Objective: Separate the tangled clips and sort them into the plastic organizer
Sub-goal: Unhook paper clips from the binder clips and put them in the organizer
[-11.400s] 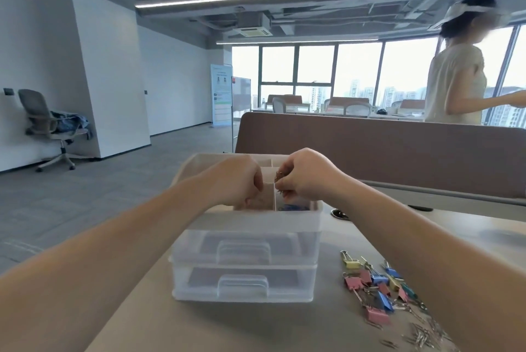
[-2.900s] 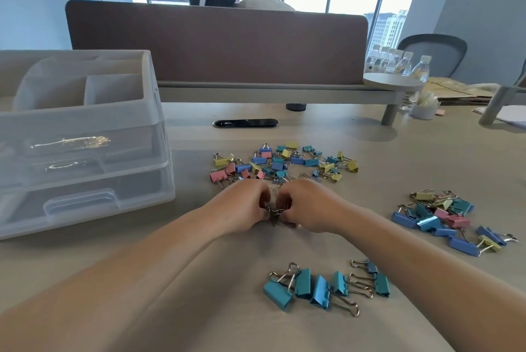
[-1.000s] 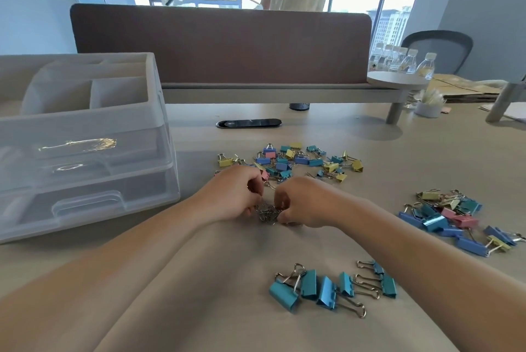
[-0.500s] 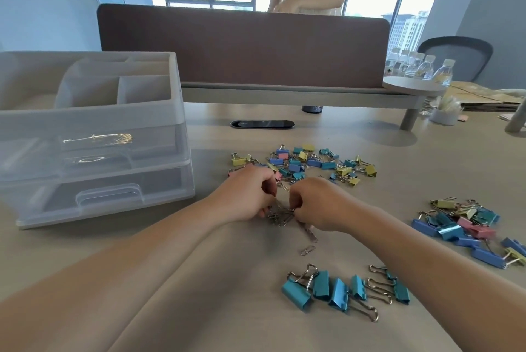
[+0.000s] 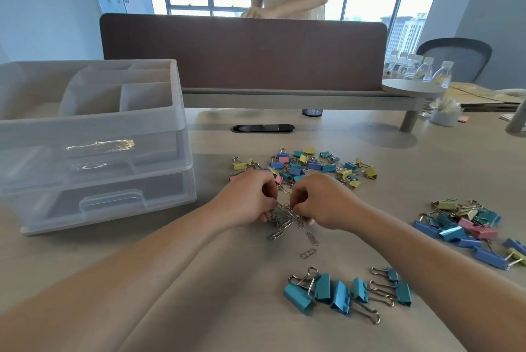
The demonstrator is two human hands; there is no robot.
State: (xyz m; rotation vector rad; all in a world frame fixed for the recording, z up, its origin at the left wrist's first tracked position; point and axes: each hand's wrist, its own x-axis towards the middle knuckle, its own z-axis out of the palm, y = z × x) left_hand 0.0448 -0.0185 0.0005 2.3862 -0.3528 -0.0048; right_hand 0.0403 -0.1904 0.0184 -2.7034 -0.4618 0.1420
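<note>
Now: my left hand (image 5: pixel 250 198) and right hand (image 5: pixel 324 200) both pinch silver paper-clip tangle (image 5: pixel 284 216), low on desk (image 5: pixel 384 152), right of plastic organizer (image 5: pixel 94 135). I'd slide one clip's loop out at a time, no yanking. Which fingers hold it is hidden, probably fingertips. Loose paper clips (image 5: pixel 312 238) lie just beside.

On desk (image 5: pixel 427 175), left hand (image 5: pixel 250 198) and right hand (image 5: pixel 323 200) pinch clip tangle (image 5: pixel 284 217). Three loose clips (image 5: pixel 312 238) just beside it. Mixed heap (image 5: pixel 301 165) of binder clips beyond hands, blue row (image 5: pixel 341 292) nearer, second heap (image 5: pixel 466 229) at right. At left, organizer (image 5: pixel 94 129), drawers shut
</note>
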